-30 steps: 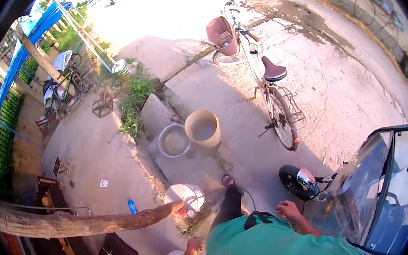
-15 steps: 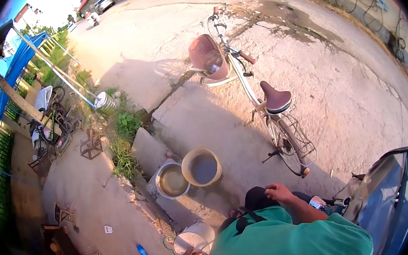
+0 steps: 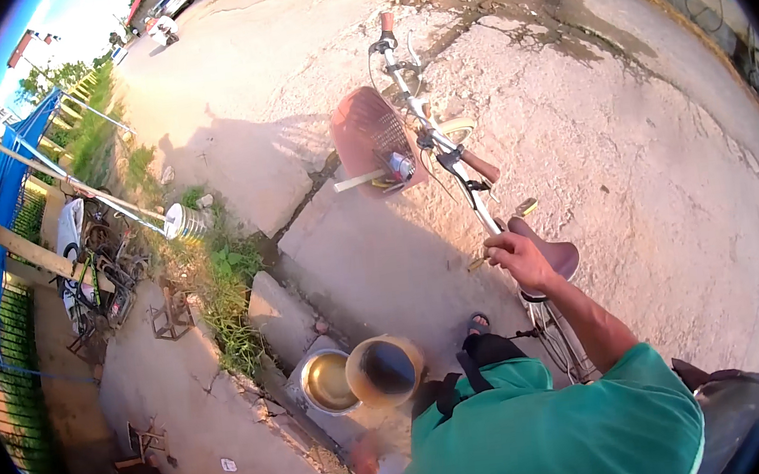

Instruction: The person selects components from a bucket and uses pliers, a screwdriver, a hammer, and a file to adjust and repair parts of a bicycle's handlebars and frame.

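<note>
My right hand (image 3: pixel 519 258) is raised over the white bicycle frame (image 3: pixel 467 183), just left of the maroon saddle (image 3: pixel 553 250), its fingers loosely bent and apart; whether they touch the bicycle I cannot tell. My left hand (image 3: pixel 364 450) hangs low beside my green shirt, blurred, its fingers unclear. Near it stand a tan bucket of dark water (image 3: pixel 386 367) and a metal basin (image 3: pixel 328 381). The bicycle's pink front basket (image 3: pixel 360 129) holds a can or bottle and other small items. My sandalled foot (image 3: pixel 477 323) shows behind the bucket.
A broken kerb and weeds (image 3: pixel 234 288) run along the left, beside a blue canopy (image 3: pixel 24 152), poles and piled bikes (image 3: pixel 113 272). A white scooter (image 3: pixel 161 31) and car (image 3: pixel 170 6) are far up the road. A dark vehicle (image 3: pixel 735 413) sits at lower right.
I have moved forward to the bicycle, which now appears closer. My right hand has risen from waist level to beside the saddle. The distant scooter has moved leftward in view.
</note>
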The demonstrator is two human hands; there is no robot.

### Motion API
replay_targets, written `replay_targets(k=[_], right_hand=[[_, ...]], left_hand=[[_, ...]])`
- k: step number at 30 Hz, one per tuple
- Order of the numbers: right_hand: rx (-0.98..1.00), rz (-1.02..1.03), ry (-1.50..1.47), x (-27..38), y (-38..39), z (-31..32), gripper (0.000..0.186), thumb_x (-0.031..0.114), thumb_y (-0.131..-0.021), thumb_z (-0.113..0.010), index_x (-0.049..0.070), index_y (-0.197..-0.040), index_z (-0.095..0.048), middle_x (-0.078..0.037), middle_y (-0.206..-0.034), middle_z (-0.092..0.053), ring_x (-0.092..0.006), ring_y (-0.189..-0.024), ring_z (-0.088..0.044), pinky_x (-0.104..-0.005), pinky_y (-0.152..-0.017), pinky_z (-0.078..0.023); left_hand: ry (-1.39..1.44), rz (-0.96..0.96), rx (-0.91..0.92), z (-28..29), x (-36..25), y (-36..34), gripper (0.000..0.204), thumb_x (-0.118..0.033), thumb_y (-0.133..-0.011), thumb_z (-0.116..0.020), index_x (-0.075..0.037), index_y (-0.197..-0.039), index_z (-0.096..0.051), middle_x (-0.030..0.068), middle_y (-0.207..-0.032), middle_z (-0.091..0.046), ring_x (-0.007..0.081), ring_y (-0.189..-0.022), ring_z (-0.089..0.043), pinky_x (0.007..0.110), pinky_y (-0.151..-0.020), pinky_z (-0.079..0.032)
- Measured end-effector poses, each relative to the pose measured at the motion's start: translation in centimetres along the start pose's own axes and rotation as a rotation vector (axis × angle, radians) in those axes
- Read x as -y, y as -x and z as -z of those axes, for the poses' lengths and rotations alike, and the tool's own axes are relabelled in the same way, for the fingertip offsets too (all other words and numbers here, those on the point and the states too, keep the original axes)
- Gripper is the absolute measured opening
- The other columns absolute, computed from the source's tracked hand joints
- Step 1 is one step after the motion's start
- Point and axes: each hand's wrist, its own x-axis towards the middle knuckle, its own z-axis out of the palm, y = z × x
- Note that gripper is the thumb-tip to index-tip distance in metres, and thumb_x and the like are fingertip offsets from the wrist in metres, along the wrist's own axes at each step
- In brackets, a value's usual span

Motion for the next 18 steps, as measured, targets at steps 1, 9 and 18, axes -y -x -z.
replay_targets(k=[1,9,18], right_hand=[[-0.015,0.072,0.033,2.0,-3.4,0.7,0.036,0.023,-0.099,-0.067,-0.003,-0.124,-0.068,-0.008,-0.101,-0.074,-0.0139,-0.092,-0.070,-0.0303,-0.084,-0.056],[-0.051,0.084,0.209,13.9,-22.4,6.1,0.039,0.032,-0.097,-0.068,0.001,-0.121,-0.072,-0.012,-0.105,-0.076,-0.0194,-0.095,-0.070,-0.0354,-0.087,-0.055],[-0.334,0.155,0.572,16.5,-43.2,9.3,0.051,0.038,-0.094,-0.067,0.002,-0.129,-0.068,-0.021,-0.123,-0.073,-0.0356,-0.117,-0.069,-0.0425,-0.102,-0.053]], left_hand=[[-0.054,-0.140,0.086,-2.1,-2.9,-0.8,0.025,-0.023,-0.093,-0.073,-0.004,-0.109,-0.073,0.0085,-0.077,-0.068,0.0156,-0.049,-0.053,0.033,-0.048,-0.047],[0.069,-0.638,0.398,-17.7,-40.8,3.8,0.023,-0.009,-0.098,-0.069,0.000,-0.119,-0.067,0.0061,-0.092,-0.072,0.0064,-0.059,-0.053,0.023,-0.052,-0.042],[-0.116,-1.015,0.613,-27.9,-63.0,-3.0,0.021,-0.006,-0.100,-0.062,0.000,-0.120,-0.067,0.0056,-0.101,-0.071,0.0067,-0.068,-0.053,0.024,-0.060,-0.045]])
